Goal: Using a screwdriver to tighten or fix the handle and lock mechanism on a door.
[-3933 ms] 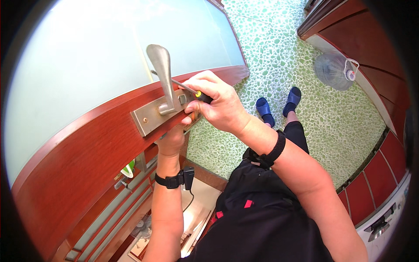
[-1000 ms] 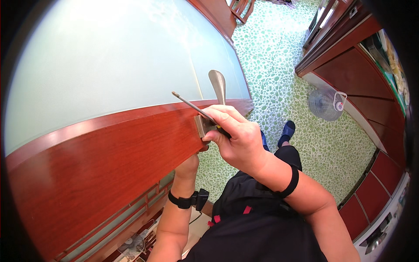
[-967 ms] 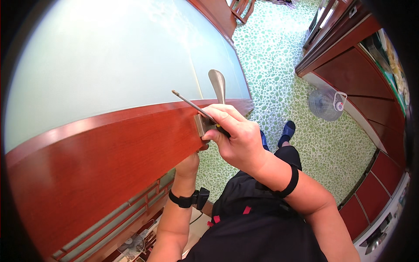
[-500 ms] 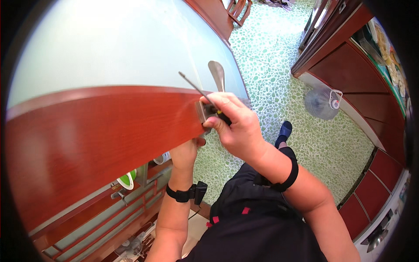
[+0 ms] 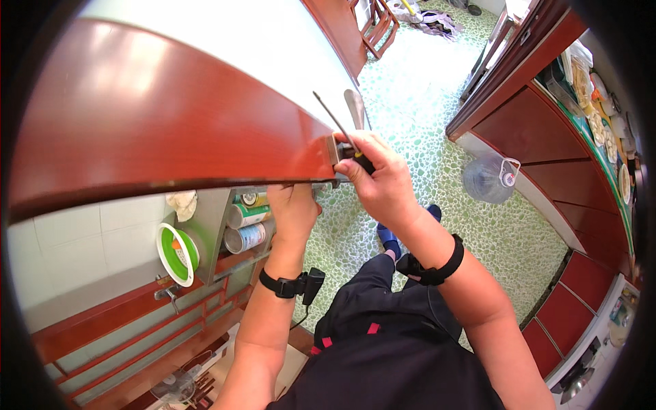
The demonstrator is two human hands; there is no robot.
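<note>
I look along the edge of a red-brown wooden door (image 5: 171, 130) with a frosted glass panel. A silver lever handle (image 5: 354, 109) on a metal plate (image 5: 334, 149) sits at the door's end. My right hand (image 5: 386, 184) rests against that plate and grips a screwdriver (image 5: 333, 117) by its black and yellow handle, the thin shaft pointing up and to the left. My left hand (image 5: 292, 208) reaches up on the door's other side, right by the lock. Its fingers are hidden behind the door, so what they hold is unclear.
A steel wall shelf holds cans (image 5: 246, 225), with a green-rimmed bowl (image 5: 176, 254) hung beside it. A clear water jug (image 5: 486, 179) stands on the green pebble floor (image 5: 424, 102) by red-brown cabinets (image 5: 540, 130). A wooden chair (image 5: 379, 17) is at the top.
The view has swung to the door's edge, so the shelf and tiled wall behind it now show. My right hand has stayed at the handle plate with the screwdriver, and my left hand has stayed behind the door.
</note>
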